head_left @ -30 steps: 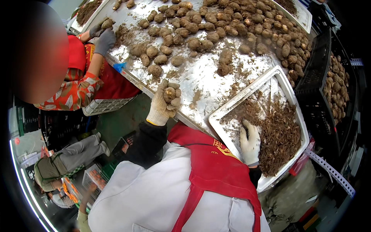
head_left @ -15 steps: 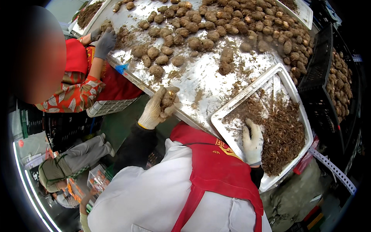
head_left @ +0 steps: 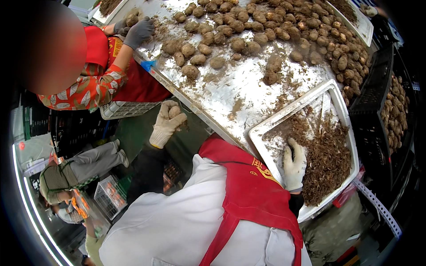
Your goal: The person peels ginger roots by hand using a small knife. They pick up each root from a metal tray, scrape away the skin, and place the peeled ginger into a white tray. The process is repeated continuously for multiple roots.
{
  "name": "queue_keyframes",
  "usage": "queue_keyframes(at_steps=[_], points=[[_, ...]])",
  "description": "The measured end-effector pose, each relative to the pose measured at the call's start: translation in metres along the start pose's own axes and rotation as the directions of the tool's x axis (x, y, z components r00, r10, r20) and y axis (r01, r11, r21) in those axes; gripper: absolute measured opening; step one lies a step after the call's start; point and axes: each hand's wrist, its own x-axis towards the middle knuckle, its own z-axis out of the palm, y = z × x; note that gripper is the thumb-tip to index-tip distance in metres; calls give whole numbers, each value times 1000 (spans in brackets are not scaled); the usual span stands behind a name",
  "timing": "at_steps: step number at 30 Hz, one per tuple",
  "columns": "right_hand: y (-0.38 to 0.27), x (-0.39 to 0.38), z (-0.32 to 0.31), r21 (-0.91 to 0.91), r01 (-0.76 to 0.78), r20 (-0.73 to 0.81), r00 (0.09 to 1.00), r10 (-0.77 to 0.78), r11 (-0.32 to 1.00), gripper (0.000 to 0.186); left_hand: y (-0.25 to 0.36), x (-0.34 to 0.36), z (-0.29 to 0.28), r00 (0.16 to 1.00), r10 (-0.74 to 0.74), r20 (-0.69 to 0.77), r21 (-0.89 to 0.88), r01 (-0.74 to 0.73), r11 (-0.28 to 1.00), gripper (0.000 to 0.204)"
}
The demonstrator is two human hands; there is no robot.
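Left hand: my gloved left hand [head_left: 164, 127] is left of centre in the frame, fingers and thumb closed around a tuber [head_left: 174, 111], just off the near edge of the table [head_left: 222, 91].
Tuber: brown and rounded, it sits between my fingers and thumb, against the green floor [head_left: 142, 126] in the picture.
Right hand: my gloved right hand [head_left: 294, 170] is right of centre, over the white tray [head_left: 288, 111], fingers partly curled, thumb a little apart; I cannot tell whether it grips anything.
Tray: it lies at an angle at centre right, brown scraps [head_left: 326, 162] spread inside, thickest to the right of my hand.
Pile: many tubers [head_left: 284, 26] cover the table at the top, densest toward the upper right.
Crate: a black crate [head_left: 370, 97] with more tubers stands at the right edge.
Neighbour: at the upper left, a co-worker's grey-gloved hands [head_left: 140, 33] hold a tuber over the table.
My clothes: red apron [head_left: 255, 190] over white, lower centre.
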Motion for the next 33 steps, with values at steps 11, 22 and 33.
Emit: queue_keyframes(at_steps=[11, 22, 33], points=[[-1, 0, 0, -27, -12, 8, 1000, 12, 1000, 29, -116, 66, 24, 965, -260, 45, -68, 262, 963, 38], [3, 4, 1, -24, -7, -1, 1000, 7, 1000, 28, -148, 88, 28, 953, -297, -62, -73, 292, 954, 42], [4, 4, 4, -32, -14, 2, 1000, 14, 999, 28, -102, 44, 41, 973, -227, 36, -291, 228, 929, 53]])
